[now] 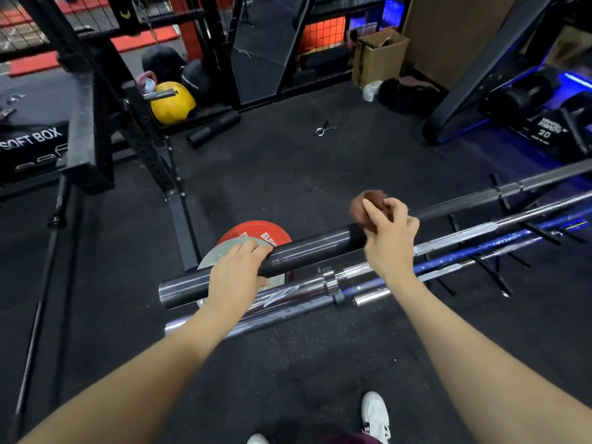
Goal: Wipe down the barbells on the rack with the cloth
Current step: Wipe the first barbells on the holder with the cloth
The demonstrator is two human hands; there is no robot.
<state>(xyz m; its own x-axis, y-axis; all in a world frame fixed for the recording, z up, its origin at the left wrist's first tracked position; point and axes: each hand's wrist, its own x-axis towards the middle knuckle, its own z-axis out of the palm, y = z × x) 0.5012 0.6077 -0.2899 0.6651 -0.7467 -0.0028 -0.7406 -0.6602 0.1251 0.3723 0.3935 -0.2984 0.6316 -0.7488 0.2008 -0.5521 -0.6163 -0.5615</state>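
Here, the top barbell (307, 249) is held by both hands. The left hand (238, 270) is curled over the thick black sleeve near its free end, fingers wrapped across the top. The right hand (389, 233) is closed round a bunched brown cloth (365, 203), which is pressed against the sleeve where it narrows toward the shaft; the cloth pokes out beyond the fingertips on the far side. More bars, one chrome (323, 283) and one blue (455, 256), are seen lying just below and nearer than the right hand, all resting on the black prongs of the rack (493, 274) to its right.

Several slips can be judged likely. The sleeve may spin under the cloth if the left grip is loosened, so that little dirt is lifted. The cloth, being bunched and only partly held, could be dragged out of the fingers at the collar step. Fingers could be pinched between the top bar and the chrome one beneath, should the bar roll on its prongs.

Below the left hand, a red plate (256, 233) and a grey plate (224, 251) are leaned together. The floor (288, 174) is dark speckled rubber matting. Farther off, beyond both hands, a spring collar (324, 128), a yellow ball (173, 102), a cardboard box (379, 57) and wire caging are seen. A white shoe (375, 415) is visible close below the right forearm.
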